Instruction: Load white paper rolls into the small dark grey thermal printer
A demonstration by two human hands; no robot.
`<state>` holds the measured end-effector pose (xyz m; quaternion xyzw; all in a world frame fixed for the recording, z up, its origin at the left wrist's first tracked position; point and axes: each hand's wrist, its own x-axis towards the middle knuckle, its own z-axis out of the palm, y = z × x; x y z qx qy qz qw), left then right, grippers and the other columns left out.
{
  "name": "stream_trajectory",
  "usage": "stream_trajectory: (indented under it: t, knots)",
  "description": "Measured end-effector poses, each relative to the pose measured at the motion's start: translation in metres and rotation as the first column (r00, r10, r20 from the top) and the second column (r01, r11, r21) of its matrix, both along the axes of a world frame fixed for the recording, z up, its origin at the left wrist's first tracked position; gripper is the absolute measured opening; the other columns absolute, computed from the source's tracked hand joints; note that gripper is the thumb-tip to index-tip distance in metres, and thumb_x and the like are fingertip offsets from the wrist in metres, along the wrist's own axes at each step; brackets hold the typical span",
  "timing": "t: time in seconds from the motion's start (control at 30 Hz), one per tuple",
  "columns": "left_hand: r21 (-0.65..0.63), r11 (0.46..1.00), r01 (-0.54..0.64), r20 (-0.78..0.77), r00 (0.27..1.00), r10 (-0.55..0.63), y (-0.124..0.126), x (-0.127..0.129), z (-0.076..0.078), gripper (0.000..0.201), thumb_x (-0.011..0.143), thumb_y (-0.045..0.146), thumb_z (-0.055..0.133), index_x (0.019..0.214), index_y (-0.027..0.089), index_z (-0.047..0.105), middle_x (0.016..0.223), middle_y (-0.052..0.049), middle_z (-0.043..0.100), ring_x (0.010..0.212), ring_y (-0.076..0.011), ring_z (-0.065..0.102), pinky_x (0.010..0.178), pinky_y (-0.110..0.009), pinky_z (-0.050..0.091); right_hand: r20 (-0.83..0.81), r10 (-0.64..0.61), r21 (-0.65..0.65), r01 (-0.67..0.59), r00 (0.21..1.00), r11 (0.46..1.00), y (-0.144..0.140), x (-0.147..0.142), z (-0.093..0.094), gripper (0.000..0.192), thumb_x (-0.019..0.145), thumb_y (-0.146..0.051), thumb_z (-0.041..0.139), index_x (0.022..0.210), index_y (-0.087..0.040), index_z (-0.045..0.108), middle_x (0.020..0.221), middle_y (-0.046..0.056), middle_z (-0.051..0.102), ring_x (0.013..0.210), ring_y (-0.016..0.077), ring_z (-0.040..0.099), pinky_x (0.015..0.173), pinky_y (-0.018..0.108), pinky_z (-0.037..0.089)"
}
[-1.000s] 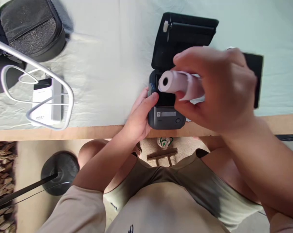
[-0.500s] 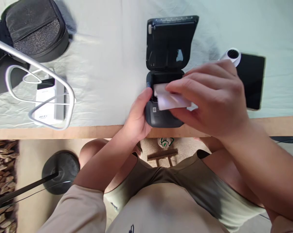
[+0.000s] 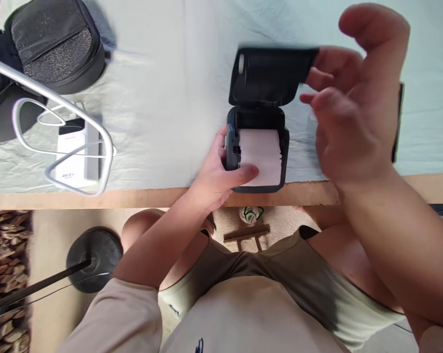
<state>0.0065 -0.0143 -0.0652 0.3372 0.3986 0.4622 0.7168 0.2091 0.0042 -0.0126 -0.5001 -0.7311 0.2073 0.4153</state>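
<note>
**Printer open at desk edge, paper loaded, right hand at lid**

Pale green cloth [image 3: 162, 98] covers the desk, wooden edge running across the near side. Far left: black bag [image 3: 56, 44], cut off by the frame, with a white charger block [image 3: 74, 154] and looped white cables below it.

Right hand [image 3: 354, 113] is the biggest thing in view, blurred, fingers loosely spread and curled; fingertips sit at the right edge of the printer lid [image 3: 271, 73]. Can't tell if they actually grip it or only touch. The hand hides most of a dark flat item behind it; only a sliver shows at its right.

Small dark printer [image 3: 232, 147] sits at the desk's near edge, lid raised and tilted back. White paper [image 3: 261, 159] fills the bay and drapes over the front.

Left hand [image 3: 216, 179] clasps the printer's left side, thumb pressed on the paper's lower left corner, other fingers hidden behind the body.
</note>
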Motion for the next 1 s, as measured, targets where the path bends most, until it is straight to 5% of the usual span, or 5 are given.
stream_trajectory:
  t: [0.2,0.33,0.63,0.83,1.0]
  knots:
    - [0.011,1.000,-0.006,0.016,1.000,0.006,-0.003,-0.003,0.001,0.110,0.067,0.032,0.109,0.160,0.030,0.051,0.138,-0.007,0.081,0.146,-0.0435,0.075,0.116,-0.052,0.068,-0.291,-0.001,-0.325,-0.098,0.957,0.941,0.006,-0.002,-0.013,0.048,0.100,-0.058,0.062,0.140,-0.033,0.058,0.147,0.007,0.068,0.140,0.0230,0.071,0.108,0.038,0.069]
    - [-0.005,1.000,-0.012,0.083,0.996,0.013,-0.008,-0.001,0.006,0.070,0.087,0.040,0.099,0.148,0.030,0.065,0.136,-0.008,0.085,0.142,-0.0384,0.078,0.110,-0.044,0.070,-0.305,0.108,-0.428,-0.237,0.946,0.872,0.004,-0.006,-0.031,0.071,0.096,-0.070,0.075,0.153,-0.033,0.053,0.126,0.005,0.070,0.090,0.0131,0.071,0.069,0.026,0.062]
    - [-0.211,0.969,-0.129,0.230,0.957,0.177,-0.002,0.013,0.012,0.032,0.110,0.051,0.074,0.114,0.021,0.082,0.126,-0.011,0.090,0.156,-0.0376,0.071,0.127,-0.044,0.065,-0.195,0.121,-0.320,-0.179,0.973,0.930,0.010,-0.003,-0.053,0.068,0.107,-0.077,0.061,0.157,-0.032,0.054,0.132,0.006,0.073,0.097,0.0121,0.072,0.073,0.021,0.062]
    - [-0.222,0.946,-0.238,0.155,0.949,0.275,0.004,0.015,0.014,0.042,0.122,0.040,0.053,0.099,0.020,0.081,0.104,-0.008,0.088,0.151,-0.0308,0.074,0.127,-0.043,0.064,0.015,0.189,-0.149,-0.184,0.982,0.971,0.005,0.013,-0.027,0.063,0.105,-0.053,0.069,0.164,-0.033,0.058,0.158,0.010,0.066,0.148,0.0258,0.069,0.127,0.046,0.066]
    - [-0.251,0.939,-0.238,0.114,0.955,0.272,0.006,0.014,0.016,0.035,0.118,0.032,0.058,0.091,0.023,0.079,0.096,-0.005,0.086,0.141,-0.0324,0.078,0.122,-0.043,0.067,0.199,0.188,0.034,-0.198,0.962,0.980,0.001,0.023,-0.004,0.060,0.096,-0.048,0.087,0.151,-0.033,0.070,0.147,0.007,0.071,0.134,0.0252,0.076,0.107,0.042,0.073]
